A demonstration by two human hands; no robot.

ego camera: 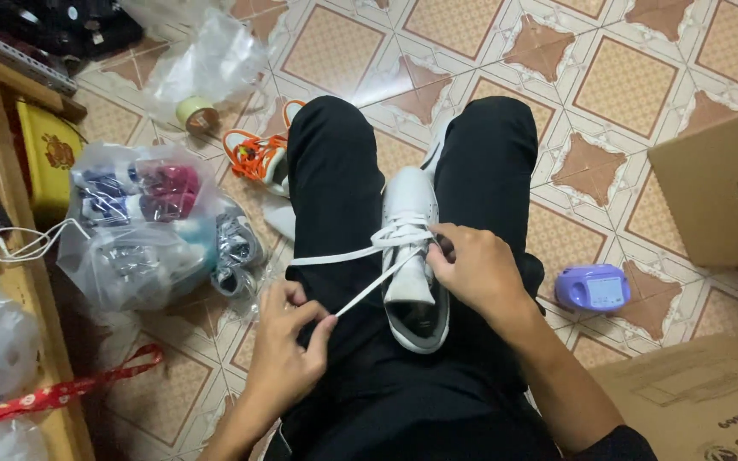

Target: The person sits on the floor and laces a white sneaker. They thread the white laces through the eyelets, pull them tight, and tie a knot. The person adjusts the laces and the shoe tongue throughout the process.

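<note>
A white sneaker with a grey lining rests toe-away between my thighs, which are in black trousers. A flat white shoelace runs through its upper eyelets. My left hand pinches one lace end and pulls it out to the left. My right hand grips the shoe's right side by the eyelets, fingers on the other lace strand. The far part of the shoe is partly hidden between my legs.
An orange-laced shoe lies on the patterned tile floor. Clear plastic bags of small shoes sit at left, with a tape roll behind. A purple device and cardboard boxes are at right.
</note>
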